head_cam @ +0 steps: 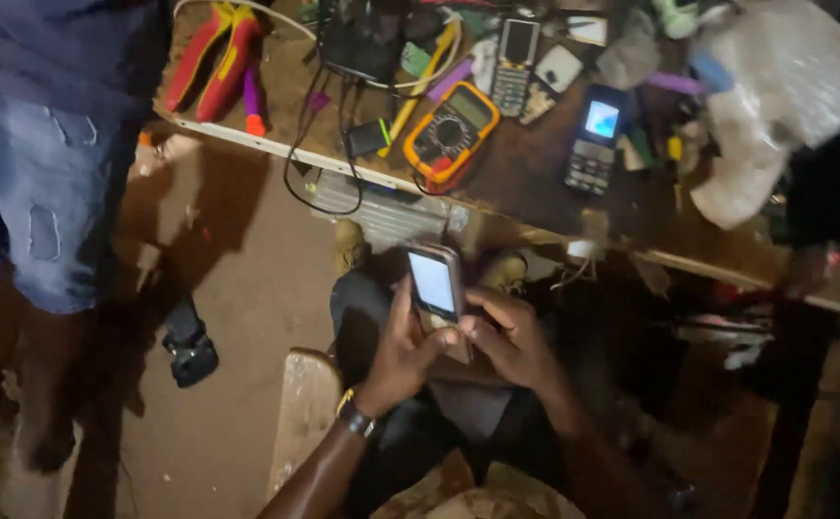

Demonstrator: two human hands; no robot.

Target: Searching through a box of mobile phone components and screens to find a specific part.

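Left hand point(403, 348): fingers wrapped round a small keypad phone with a lit white screen point(436, 286), propping it upright toward the face.
Right hand point(510, 338): thumb pressed on its keys.
Worktop point(526, 173): orange multimeter point(450, 132) far off.

Lit pale screen on handheld phone point(436, 284); blue-lit screen on bench phone point(598, 137); dark multimeter display point(471, 108) betw. cables.

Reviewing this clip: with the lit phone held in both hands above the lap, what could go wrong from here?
1. The lit phone sits only between the left hand and right hand, unsupported over the lap; a slip could drop it to the dirt floor.
2. The multimeter lies near the table edge with a black cable hanging over it; a snagged knee might pull things off.
3. The light is dim, so small keys may be misjudged.
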